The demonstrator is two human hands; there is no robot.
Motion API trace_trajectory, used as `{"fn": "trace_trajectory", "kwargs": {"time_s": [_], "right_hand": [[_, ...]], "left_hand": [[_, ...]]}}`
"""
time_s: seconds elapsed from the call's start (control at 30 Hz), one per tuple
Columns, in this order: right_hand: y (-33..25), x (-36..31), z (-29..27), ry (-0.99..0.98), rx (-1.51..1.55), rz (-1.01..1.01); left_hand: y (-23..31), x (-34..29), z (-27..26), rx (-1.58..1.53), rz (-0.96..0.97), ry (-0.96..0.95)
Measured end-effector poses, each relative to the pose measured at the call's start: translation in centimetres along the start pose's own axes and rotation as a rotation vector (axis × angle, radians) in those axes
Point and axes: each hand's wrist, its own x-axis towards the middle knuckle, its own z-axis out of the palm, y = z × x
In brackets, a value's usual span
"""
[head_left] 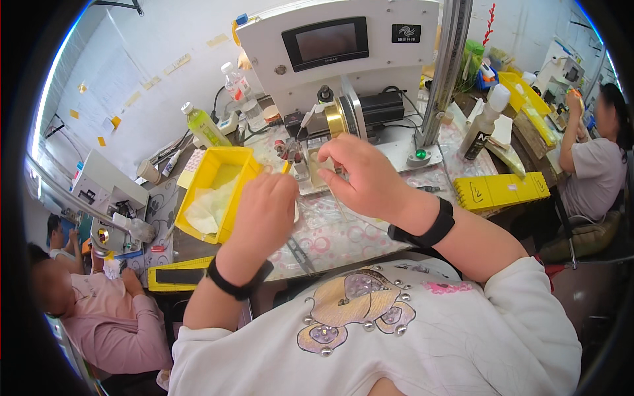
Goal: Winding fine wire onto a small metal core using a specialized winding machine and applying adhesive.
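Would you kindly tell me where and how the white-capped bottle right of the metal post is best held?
I'd probably take the white-capped bottle around its cylindrical body, below the cap, from the near side: it stands upright, with the metal post on its left.

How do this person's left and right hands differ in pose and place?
The left hand shows mainly its back, hiding its fingertips; the right hand shows curled fingers. The left hand is nearer the yellow bin, the right hand nearer the gold-coloured wheel. Both share one thing: a black band around the wrist.
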Motion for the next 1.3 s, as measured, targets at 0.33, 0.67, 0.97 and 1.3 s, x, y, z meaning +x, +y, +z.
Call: {"fn": "trace_trajectory", "kwargs": {"time_s": [0.33, 0.67, 0.97, 1.3], "right_hand": [[2.5, 0.5, 6.7, -0.231, 1.551, 1.131], [4.5, 1.2, 9.5, -0.016, 1.497, 1.363], [4.4, 2.0, 10.3, 0.137, 1.138, 1.310], [4.3, 3.5, 10.7, 0.264, 1.123, 1.235]], "left_hand": [[2.0, -3.3, 1.4, -0.153, 0.038, -0.070], [-5.8, 0.9, -1.9, -0.438, -0.109, -0.380], [-13.1, 8.4, 4.4, -0.970, -0.413, -0.380], [-15.9, 10.7, 6.9, -1.229, -0.235, -0.903]]}}
